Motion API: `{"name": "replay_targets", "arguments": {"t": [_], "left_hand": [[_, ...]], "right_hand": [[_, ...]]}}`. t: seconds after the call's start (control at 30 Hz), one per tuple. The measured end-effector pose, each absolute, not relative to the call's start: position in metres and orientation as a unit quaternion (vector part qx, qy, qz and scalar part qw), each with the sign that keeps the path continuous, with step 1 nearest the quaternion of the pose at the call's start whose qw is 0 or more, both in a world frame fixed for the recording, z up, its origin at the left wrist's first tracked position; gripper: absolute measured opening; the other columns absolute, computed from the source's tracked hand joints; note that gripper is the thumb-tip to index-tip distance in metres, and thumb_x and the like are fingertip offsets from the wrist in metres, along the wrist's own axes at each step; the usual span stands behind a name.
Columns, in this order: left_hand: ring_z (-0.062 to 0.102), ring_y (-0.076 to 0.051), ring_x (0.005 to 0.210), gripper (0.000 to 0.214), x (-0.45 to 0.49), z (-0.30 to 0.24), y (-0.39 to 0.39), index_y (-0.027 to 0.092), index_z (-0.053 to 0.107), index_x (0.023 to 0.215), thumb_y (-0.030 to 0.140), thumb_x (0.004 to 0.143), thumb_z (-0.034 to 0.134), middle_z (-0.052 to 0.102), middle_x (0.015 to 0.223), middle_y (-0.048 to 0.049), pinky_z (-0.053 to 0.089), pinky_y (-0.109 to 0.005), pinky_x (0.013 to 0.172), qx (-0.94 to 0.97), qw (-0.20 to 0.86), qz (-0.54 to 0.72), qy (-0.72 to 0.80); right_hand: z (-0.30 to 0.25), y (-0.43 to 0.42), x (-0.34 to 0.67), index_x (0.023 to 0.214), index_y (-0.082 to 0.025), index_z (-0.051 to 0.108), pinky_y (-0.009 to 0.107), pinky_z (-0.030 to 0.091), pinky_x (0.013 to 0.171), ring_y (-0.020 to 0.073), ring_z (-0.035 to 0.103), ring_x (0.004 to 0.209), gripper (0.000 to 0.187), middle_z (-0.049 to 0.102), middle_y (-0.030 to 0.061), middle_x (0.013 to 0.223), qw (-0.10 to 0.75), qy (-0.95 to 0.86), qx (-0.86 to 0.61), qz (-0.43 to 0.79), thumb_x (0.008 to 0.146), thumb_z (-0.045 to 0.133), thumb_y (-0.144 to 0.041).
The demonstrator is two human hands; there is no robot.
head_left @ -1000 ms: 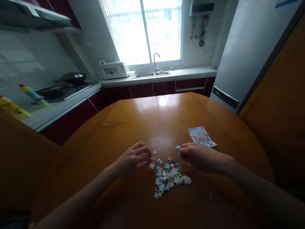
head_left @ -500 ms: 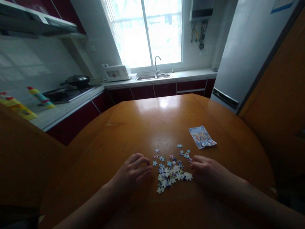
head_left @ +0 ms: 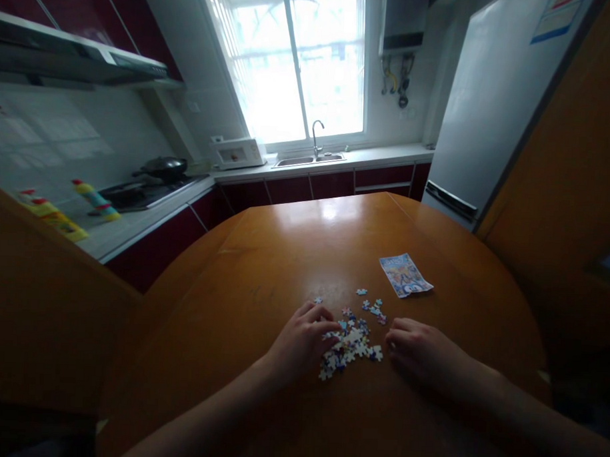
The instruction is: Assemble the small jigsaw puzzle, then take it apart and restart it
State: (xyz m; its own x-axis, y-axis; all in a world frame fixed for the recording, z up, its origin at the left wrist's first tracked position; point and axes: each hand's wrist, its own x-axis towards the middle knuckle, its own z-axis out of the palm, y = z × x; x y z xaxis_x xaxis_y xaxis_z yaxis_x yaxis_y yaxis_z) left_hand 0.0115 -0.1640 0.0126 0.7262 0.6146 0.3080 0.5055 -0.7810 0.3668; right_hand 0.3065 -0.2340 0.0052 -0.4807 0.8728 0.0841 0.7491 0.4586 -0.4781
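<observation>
A heap of jigsaw puzzle pieces [head_left: 349, 345] lies on the wooden table, many with their pale backs up. My left hand [head_left: 305, 334] reaches over the heap's left side, fingers bent and apart from the thumb. It covers some of the pieces there, and I cannot tell whether its fingertips touch any. To the right of the heap, my right hand [head_left: 415, 342] rests low with its fingers curled together. Whatever may be between those fingertips is too small to make out. A few loose pieces [head_left: 375, 311] lie beyond the heap, close to my right hand.
A creased printed picture sheet [head_left: 406, 275] lies beyond my right hand on the round-ended table [head_left: 284, 248]. Past the table stand a counter with a sink [head_left: 310, 161], a microwave [head_left: 239, 153], a stove with a black pan [head_left: 164, 167], and a fridge [head_left: 482, 115].
My left hand has moved right, from beside the pieces to over the heap's left side, hiding several pieces. My right hand stays nearly in place, still curled. The camera view has shifted slightly.
</observation>
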Motion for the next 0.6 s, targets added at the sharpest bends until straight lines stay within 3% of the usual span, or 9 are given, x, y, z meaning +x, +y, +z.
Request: {"name": "replay_targets", "arguments": {"t": [0.2, 0.6], "left_hand": [[0.056, -0.020, 0.096, 0.021, 0.047, 0.015, -0.148, 0.027, 0.074, 0.114, 0.030, 0.098, 0.062, 0.068, 0.106, -0.0058, 0.047, -0.032, 0.088, 0.943, 0.150, 0.155, 0.252], [0.054, -0.018, 0.093, 0.005, 0.055, 0.022, -0.134, 0.020, 0.065, 0.094, 0.023, 0.096, 0.062, 0.065, 0.099, -0.0048, 0.043, -0.027, 0.085, 0.968, 0.156, 0.107, 0.166]], "right_hand": [[0.004, -0.242, 0.321, 0.084, -0.019, 0.066, 0.028, 0.044, 0.072, 0.0170, 0.062, 0.078, 0.025, 0.065, 0.0048, 0.087, 0.167, -0.812, -0.516, 0.217, 0.098, 0.044, -0.018], [0.009, -0.238, 0.317, 0.098, -0.021, 0.070, 0.029, 0.047, 0.075, 0.0176, 0.065, 0.084, 0.023, 0.065, 0.0073, 0.101, 0.224, -0.771, -0.555, 0.218, 0.096, 0.048, -0.025]]}}
